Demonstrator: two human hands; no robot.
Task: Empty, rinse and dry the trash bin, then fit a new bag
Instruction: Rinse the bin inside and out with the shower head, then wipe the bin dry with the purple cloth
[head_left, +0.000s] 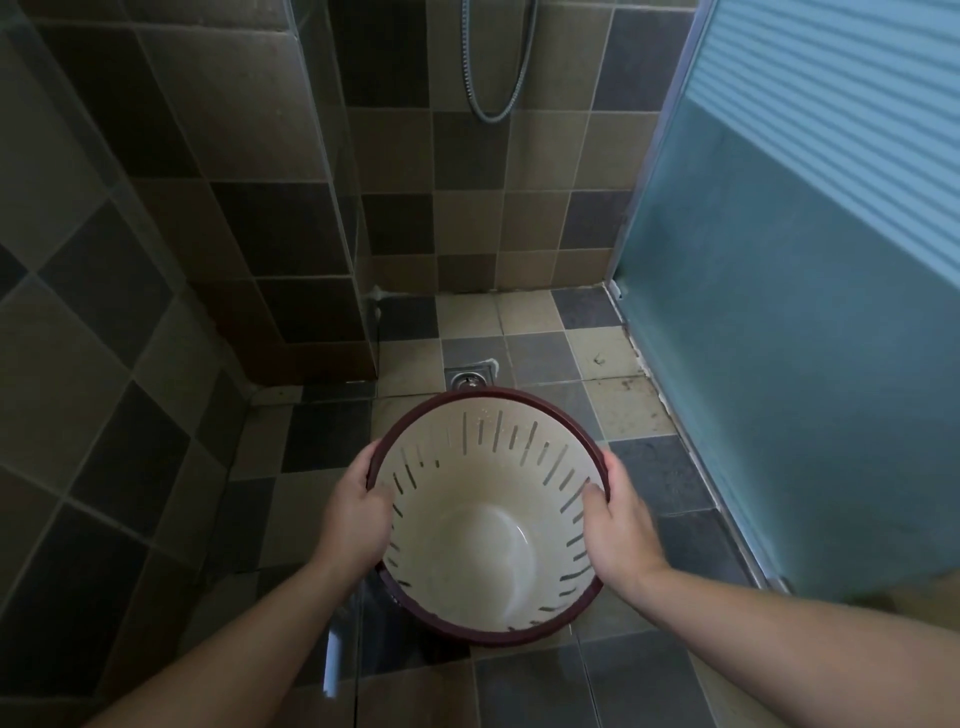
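Fingers (592, 493) of both hands grip the bin (485, 519) rim, left and right; light, stiff, likely wet-slippery plastic.

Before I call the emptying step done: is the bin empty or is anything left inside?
Empty. The trash bin, held at its rim by the left hand and right hand, shows a bare cream bottom and slotted walls, no bag or rubbish.

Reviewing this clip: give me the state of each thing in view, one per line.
Trash bin: empty, no bag, held above the floor.
Left hand: grips the bin's rim.
Right hand: grips the opposite rim.
Floor drain: uncovered, beyond the bin.
Shower hose: hanging in a loop.
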